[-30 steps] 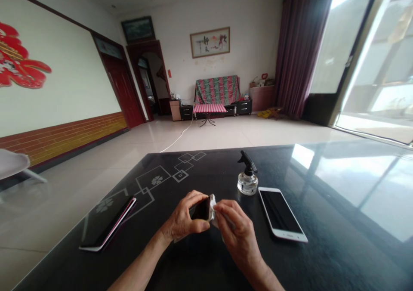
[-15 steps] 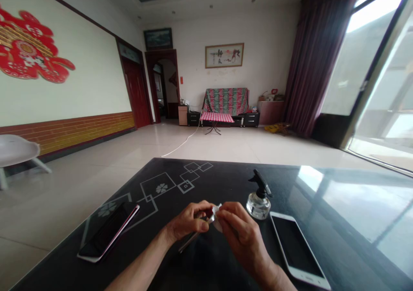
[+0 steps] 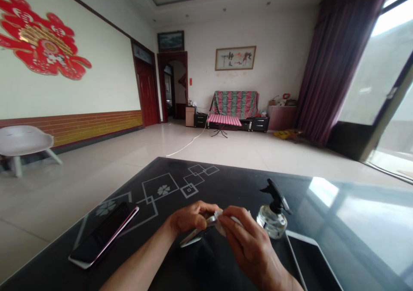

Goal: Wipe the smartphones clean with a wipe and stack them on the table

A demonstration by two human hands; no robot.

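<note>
My left hand (image 3: 192, 218) is closed around a slim phone (image 3: 194, 238) with a silvery edge, tilted above the dark table. Most of its face is hidden behind the fingers. At the phone's far end, my right hand (image 3: 248, 239) pinches a white tissue (image 3: 220, 228) against the edge. Beyond the right hand, a clear spray bottle (image 3: 272, 223) with a black trigger head stands upright. A white phone (image 3: 314, 261) lies face up to the right of it. Another phone (image 3: 105, 237) with a pinkish edge rests at the left.
The glossy black table (image 3: 180, 273) carries a grey pattern of squares and flowers. Past it are a white chair (image 3: 26, 140) at the left, a small table with a checked cloth (image 3: 224, 119), and a purple curtain (image 3: 335, 63) beside a glass door.
The view has turned slightly left, so things sit further right. The held phone shows more of its face below my left hand, and the tissue sits lower along its end.
</note>
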